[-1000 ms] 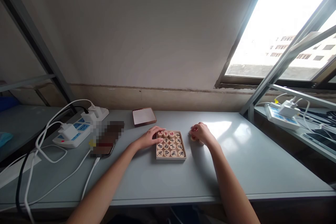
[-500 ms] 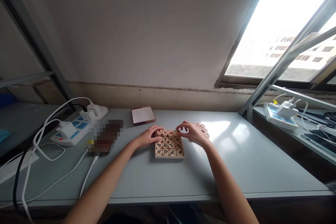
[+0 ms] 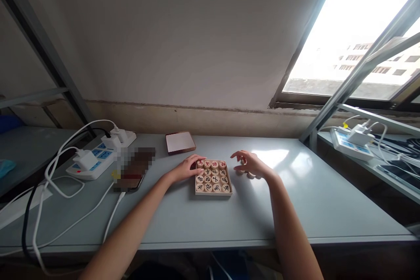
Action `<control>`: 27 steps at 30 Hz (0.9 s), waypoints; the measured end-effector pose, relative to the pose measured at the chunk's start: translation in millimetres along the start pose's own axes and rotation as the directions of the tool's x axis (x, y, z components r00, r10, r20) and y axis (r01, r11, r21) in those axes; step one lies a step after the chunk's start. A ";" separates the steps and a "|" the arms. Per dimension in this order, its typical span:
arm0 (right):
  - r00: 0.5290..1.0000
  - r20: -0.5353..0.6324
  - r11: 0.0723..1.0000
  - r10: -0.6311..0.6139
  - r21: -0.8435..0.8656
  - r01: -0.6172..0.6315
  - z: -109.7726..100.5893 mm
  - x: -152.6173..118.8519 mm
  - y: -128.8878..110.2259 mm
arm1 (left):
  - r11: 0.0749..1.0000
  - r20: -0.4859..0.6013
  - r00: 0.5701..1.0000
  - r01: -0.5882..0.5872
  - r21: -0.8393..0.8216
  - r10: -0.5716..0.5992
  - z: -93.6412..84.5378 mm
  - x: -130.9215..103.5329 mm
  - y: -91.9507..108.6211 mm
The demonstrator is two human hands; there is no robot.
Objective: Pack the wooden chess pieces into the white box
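Observation:
A shallow open box (image 3: 214, 194) on the desk holds rows of round wooden Chinese chess pieces (image 3: 215, 179), the back row marked in red and the others in black. My left hand (image 3: 187, 168) grips the box at its back left corner, with the thumb over the left edge and the fingers behind. To the right of the box, my right hand (image 3: 251, 165) hovers over a few loose chess pieces (image 3: 250, 175), its thumb and fingers apart. The hand partly hides those pieces, and nothing shows between its fingertips.
The box lid (image 3: 180, 143) lies upturned near the wall. On the left are a power strip (image 3: 102, 154) with plugged chargers, white cables (image 3: 114, 216) and a phone (image 3: 134, 177), partly blurred out. Another power strip (image 3: 351, 144) sits on the right-hand desk beyond the metal frame.
My right hand has moved right from the box's back right corner to the loose pieces and opened. A red-marked piece now sits flat in that corner. My left hand stays at the box.

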State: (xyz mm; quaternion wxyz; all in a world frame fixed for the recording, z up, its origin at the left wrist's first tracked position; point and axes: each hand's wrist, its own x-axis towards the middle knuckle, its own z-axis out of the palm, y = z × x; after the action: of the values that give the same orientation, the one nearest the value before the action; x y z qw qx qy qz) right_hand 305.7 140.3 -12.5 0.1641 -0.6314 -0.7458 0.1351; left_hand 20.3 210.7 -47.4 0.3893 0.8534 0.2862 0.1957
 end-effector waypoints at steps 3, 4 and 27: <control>0.996 0.067 0.994 0.053 -0.103 -0.046 -1.8 -4.4 17.7 | 1.000 0.004 1.000 0.015 -0.015 -0.015 0.2 0.5 -3.2; 0.996 0.068 0.990 0.065 -0.133 -0.055 -0.9 -4.6 21.1 | 0.999 0.006 1.000 0.022 -0.024 -0.022 0.3 0.7 -4.0; 0.937 -0.179 0.943 -0.300 -0.207 0.262 44.7 13.5 -72.2 | 0.970 0.109 0.984 0.158 -0.183 -0.140 -10.4 -7.2 1.5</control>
State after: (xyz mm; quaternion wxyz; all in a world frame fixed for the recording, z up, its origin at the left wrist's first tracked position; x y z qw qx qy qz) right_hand 220.4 141.8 -22.7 0.2013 -0.5408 -0.8164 -0.0246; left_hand 9.6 211.0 -40.5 0.4962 0.7965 0.3105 0.1514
